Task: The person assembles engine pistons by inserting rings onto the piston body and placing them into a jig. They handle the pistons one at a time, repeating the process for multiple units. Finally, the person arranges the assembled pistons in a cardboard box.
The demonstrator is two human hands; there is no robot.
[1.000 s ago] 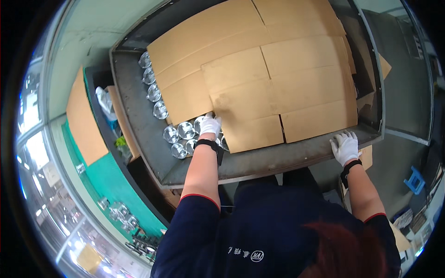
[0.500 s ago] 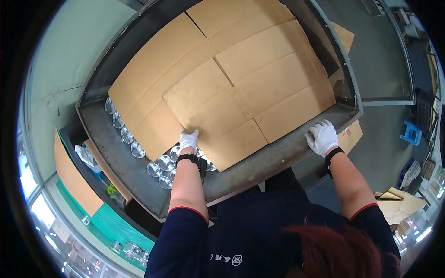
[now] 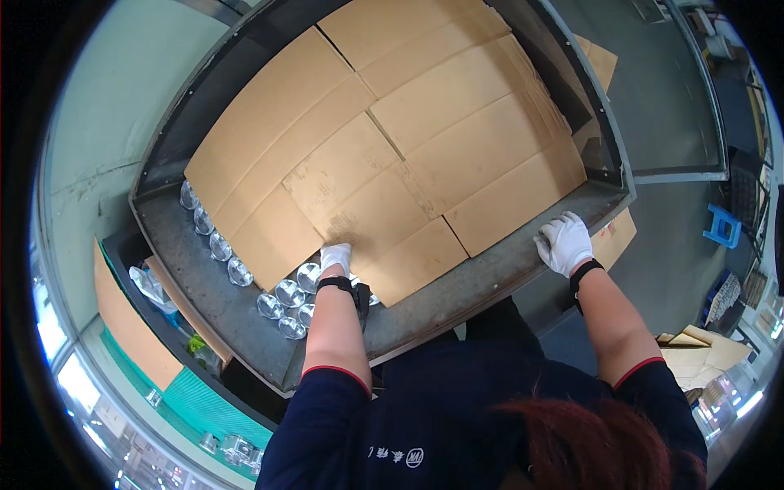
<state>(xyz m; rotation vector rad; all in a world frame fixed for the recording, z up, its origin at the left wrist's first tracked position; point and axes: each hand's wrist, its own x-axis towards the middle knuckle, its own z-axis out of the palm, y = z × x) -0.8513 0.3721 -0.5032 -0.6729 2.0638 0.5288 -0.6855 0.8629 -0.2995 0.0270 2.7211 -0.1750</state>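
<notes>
My left hand (image 3: pixel 336 258), in a white glove, is at the near edge of the brown cardboard sheets (image 3: pixel 343 184). Its fingers run out of sight at the cardboard edge, so I cannot tell what they hold. Several clear, round, glass-like pieces (image 3: pixel 289 292) stand beside it in the metal tray (image 3: pixel 441 291), partly covered by the cardboard. My right hand (image 3: pixel 564 243), also gloved in white, rests on the tray's near right rim. Its fingers are loosely bent, the thumb stands apart, and I see nothing held.
Raised dark walls (image 3: pixel 616 135) bound the tray. More clear pieces (image 3: pixel 219 246) line its left side. A black bin (image 3: pixel 128 260) with a plastic bag (image 3: pixel 152 287) adjoins on the left, near green netting (image 3: pixel 200 400). A blue stool (image 3: pixel 722 226) stands on the floor at right.
My left hand has moved slightly toward me, and its fingertips have gone out of sight at the cardboard edge. My right hand stays on the rim. The view has shifted slightly.
</notes>
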